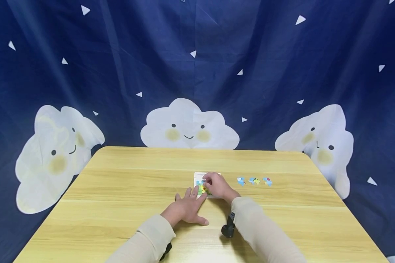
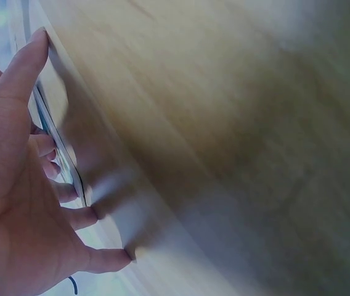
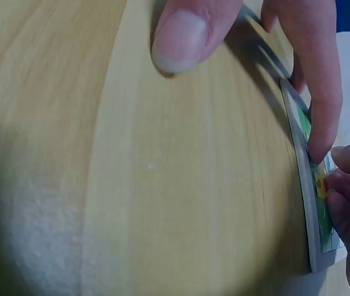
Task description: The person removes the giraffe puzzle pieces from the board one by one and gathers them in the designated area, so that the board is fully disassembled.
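In the head view a small white-framed jigsaw board [image 1: 197, 176] lies on the table, with green, yellow and blue puzzle pieces in its left part. My left hand [image 1: 188, 209] is spread at the board's near left edge; in the right wrist view one of its fingers [image 3: 324, 117] presses onto the board. My right hand [image 1: 218, 185] bends over the board and pinches a small blue puzzle piece [image 1: 203, 180] at its fingertips, mostly hidden by the fingers. In the left wrist view the left hand [image 2: 30, 197] has its fingertips down along the board's edge.
Several loose puzzle pieces lie in a row right of the board: a blue one [image 1: 241, 181], a blue and yellow group [image 1: 254, 180] and a blue one with red [image 1: 267, 181]. The wooden table [image 1: 118, 190] ends at a dark blue curtain [image 1: 197, 73].
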Available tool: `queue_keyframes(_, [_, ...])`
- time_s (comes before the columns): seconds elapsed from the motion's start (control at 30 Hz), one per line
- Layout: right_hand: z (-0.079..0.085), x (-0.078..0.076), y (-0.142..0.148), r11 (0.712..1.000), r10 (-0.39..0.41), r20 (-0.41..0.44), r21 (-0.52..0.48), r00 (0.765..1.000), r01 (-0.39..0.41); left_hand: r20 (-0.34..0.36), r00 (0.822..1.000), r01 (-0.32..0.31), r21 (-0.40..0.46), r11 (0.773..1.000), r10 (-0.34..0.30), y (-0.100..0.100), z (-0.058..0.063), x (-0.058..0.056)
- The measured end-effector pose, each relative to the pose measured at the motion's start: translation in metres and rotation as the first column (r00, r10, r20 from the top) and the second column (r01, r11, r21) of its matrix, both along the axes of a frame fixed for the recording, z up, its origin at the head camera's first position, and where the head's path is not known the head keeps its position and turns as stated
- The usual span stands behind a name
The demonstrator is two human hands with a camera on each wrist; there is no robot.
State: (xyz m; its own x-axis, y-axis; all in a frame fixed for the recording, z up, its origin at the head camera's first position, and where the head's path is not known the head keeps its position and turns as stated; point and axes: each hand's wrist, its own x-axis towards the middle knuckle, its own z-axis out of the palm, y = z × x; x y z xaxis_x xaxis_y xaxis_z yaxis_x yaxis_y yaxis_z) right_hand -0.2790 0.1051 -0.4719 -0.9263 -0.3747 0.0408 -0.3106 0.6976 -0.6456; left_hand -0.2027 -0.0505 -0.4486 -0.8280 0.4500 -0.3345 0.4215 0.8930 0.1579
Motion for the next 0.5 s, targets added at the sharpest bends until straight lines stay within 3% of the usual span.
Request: queue_keyframes(0.5, [0.0046,0.0024,-0.003,0.993,0.078,-0.053,0.09,0.996,-0.073,-0.018,1.0,-0.004,-0.026,1.0,0.003,0.0024,0.0011,0.0001])
